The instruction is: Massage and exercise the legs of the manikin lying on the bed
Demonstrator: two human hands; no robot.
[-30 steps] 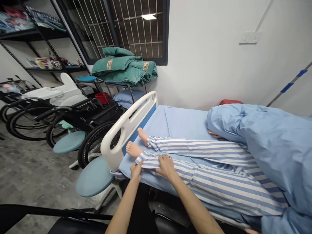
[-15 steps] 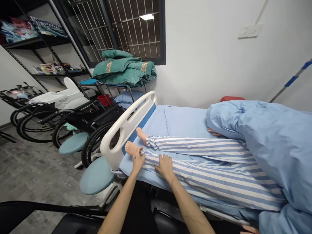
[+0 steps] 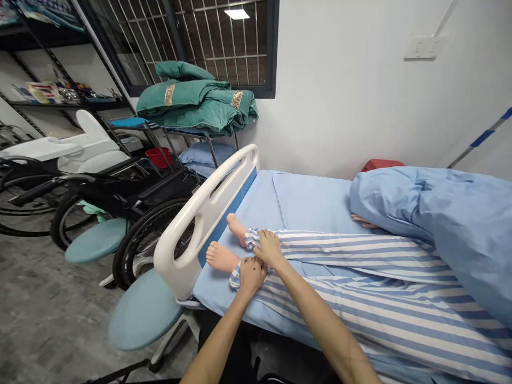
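Observation:
Two legs in blue-and-white striped trousers [image 3: 344, 298] lie along a bed, with bare, mannequin-like feet near the end board. My left hand [image 3: 253, 274] curls over the near trouser leg just above the cuff, beside the near foot [image 3: 222, 257]. Over the far leg, my right hand [image 3: 269, 248] wraps its fingers around the striped cloth above the ankle, close to the far foot [image 3: 237, 229]. Both hands are closed, nearly touching each other at the thumbs. The undersides of the fingers are hidden.
The white bed end board [image 3: 172, 250] rises left of the feet. A blue quilt [image 3: 424, 202] covers the body's upper part, with a hand showing at its edge. Beyond the board stand a wheelchair [image 3: 152, 245], round stool seats [image 3: 144, 312] and folded green bedding [image 3: 200, 106].
My right hand has moved from the near leg across to the far leg's lower end. My left hand stays around the near ankle, a little further up the leg. The view has shifted slightly.

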